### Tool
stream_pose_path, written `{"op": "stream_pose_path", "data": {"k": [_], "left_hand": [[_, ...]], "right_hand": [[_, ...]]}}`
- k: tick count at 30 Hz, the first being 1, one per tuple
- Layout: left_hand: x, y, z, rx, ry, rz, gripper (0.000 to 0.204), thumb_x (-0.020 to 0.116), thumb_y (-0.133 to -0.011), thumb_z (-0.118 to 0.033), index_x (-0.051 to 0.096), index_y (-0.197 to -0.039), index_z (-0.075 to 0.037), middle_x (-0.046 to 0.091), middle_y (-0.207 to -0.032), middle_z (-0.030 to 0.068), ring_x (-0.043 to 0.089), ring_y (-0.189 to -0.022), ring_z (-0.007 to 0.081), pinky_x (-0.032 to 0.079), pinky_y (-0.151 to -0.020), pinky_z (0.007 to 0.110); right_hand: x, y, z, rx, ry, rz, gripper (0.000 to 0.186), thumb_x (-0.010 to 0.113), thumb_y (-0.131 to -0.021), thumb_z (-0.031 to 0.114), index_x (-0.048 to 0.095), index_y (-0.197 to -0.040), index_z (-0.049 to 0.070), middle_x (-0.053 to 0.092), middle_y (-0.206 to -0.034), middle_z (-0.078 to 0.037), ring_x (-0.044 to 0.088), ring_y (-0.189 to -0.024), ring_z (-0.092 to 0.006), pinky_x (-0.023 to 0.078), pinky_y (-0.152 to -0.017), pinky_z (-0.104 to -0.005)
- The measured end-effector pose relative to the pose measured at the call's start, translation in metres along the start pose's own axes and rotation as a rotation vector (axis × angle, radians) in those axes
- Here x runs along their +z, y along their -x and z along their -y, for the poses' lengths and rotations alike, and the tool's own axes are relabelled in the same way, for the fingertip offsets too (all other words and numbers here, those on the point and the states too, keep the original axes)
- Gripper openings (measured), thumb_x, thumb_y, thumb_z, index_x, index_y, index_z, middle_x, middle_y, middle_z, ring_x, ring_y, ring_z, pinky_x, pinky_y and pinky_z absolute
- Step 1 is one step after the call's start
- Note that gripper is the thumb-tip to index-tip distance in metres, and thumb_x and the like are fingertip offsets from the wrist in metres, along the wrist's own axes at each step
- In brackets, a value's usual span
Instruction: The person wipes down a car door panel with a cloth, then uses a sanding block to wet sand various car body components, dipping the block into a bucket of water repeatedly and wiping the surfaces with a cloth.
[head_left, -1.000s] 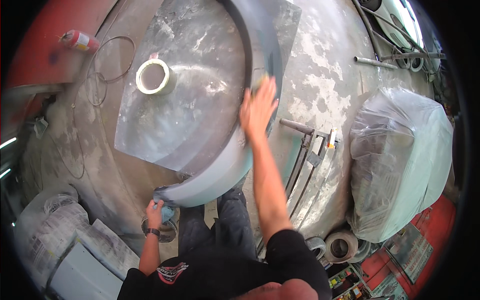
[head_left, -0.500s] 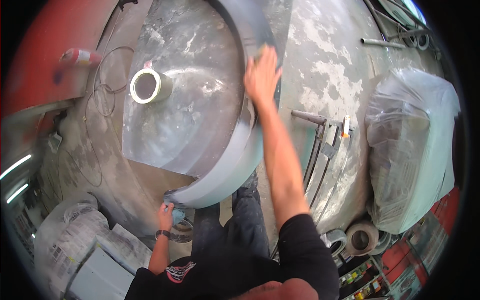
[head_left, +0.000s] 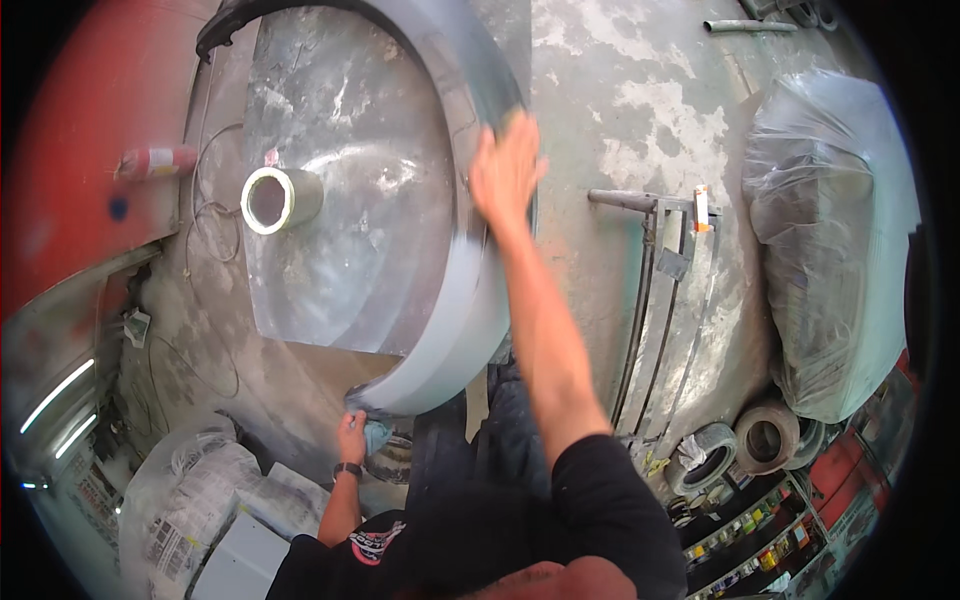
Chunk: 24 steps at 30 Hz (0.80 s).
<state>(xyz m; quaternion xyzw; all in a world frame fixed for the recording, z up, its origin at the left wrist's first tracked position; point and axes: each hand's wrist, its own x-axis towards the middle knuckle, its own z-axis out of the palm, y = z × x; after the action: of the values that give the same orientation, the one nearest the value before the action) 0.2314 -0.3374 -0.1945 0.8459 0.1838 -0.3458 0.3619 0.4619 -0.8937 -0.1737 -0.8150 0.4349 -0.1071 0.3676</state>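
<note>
A long curved grey wheel-arch panel (head_left: 452,330), dark along its upper stretch, sweeps from the far left round to near my legs. My right hand (head_left: 507,175) presses flat on its right side, fingers stretched forward. The edge of a small yellowish pad shows at the fingertips; most of it is hidden under the hand. At the panel's near end my left hand (head_left: 351,437) is closed on a crumpled light-blue cloth (head_left: 376,436), close against the panel's tip. Whether those fingers also grip the panel, I cannot tell.
Inside the curve are a flat grey panel (head_left: 340,250) and a roll of tape (head_left: 268,201). A metal stand (head_left: 655,300) lies to the right, near a plastic-wrapped part (head_left: 825,240). Tyres (head_left: 768,440) lie lower right; a red panel (head_left: 90,130) stands left, a hose (head_left: 190,250) beside it.
The view has shifted, bringing the panel's far-left end into sight. My right hand stays on the panel's right side, slightly nearer me along it. My left hand keeps the cloth at the near end.
</note>
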Motion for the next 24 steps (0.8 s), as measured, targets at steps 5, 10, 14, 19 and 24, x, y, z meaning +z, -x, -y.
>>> {"op": "stream_pose_path", "data": {"k": [5, 10, 14, 19, 24], "left_hand": [[0.000, -0.003, 0.012, -0.044, 0.060, 0.003, 0.032, 0.059, -0.104, -0.029, 0.065, -0.112, 0.001, 0.065, -0.101, 0.0022, 0.054, -0.092, 0.0105, 0.047, -0.084, 0.029], [0.014, -0.005, 0.006, -0.074, -0.042, -0.002, 0.034, 0.059, -0.104, -0.030, 0.064, -0.114, 0.002, 0.065, -0.103, 0.0025, 0.055, -0.093, 0.0110, 0.047, -0.082, 0.029], [0.015, 0.002, 0.002, -0.047, 0.041, -0.070, 0.036, 0.061, -0.103, -0.031, 0.064, -0.115, 0.002, 0.065, -0.102, 0.0022, 0.056, -0.092, 0.0115, 0.048, -0.082, 0.029], [0.018, 0.009, 0.008, -0.038, 0.224, -0.149, 0.037, 0.066, -0.100, -0.032, 0.065, -0.114, 0.002, 0.064, -0.101, 0.0018, 0.056, -0.091, 0.0118, 0.048, -0.084, 0.030], [0.031, 0.011, -0.008, -0.037, 0.239, -0.251, 0.034, 0.072, -0.095, -0.032, 0.067, -0.104, 0.000, 0.066, -0.091, 0.0025, 0.056, -0.086, 0.0120, 0.047, -0.081, 0.030]], "right_hand": [[0.002, 0.136, -0.039, 0.400, -0.053, 0.003, 0.067, 0.030, -0.107, 0.040, 0.022, -0.156, -0.005, 0.025, -0.160, -0.029, 0.017, -0.152, -0.0413, 0.008, -0.119, -0.0645], [0.008, -0.028, 0.012, 0.028, 0.118, -0.044, 0.070, 0.043, -0.104, 0.035, 0.023, -0.153, -0.010, 0.026, -0.160, -0.029, 0.018, -0.151, -0.0412, 0.012, -0.119, -0.0638], [0.018, -0.032, 0.014, -0.173, 0.090, -0.046, 0.072, 0.049, -0.102, 0.034, 0.025, -0.153, -0.009, 0.024, -0.161, -0.029, 0.019, -0.151, -0.0415, 0.013, -0.120, -0.0614], [0.008, 0.088, -0.021, -0.078, 0.066, 0.123, 0.079, 0.052, -0.100, 0.033, 0.015, -0.157, -0.007, 0.012, -0.165, -0.028, 0.009, -0.154, -0.0419, 0.009, -0.119, -0.0646], [0.035, -0.051, 0.025, -0.301, 0.281, 0.032, 0.077, 0.047, -0.103, 0.037, 0.015, -0.157, -0.007, 0.013, -0.164, -0.028, 0.012, -0.153, -0.0413, 0.016, -0.118, -0.0655]]}}
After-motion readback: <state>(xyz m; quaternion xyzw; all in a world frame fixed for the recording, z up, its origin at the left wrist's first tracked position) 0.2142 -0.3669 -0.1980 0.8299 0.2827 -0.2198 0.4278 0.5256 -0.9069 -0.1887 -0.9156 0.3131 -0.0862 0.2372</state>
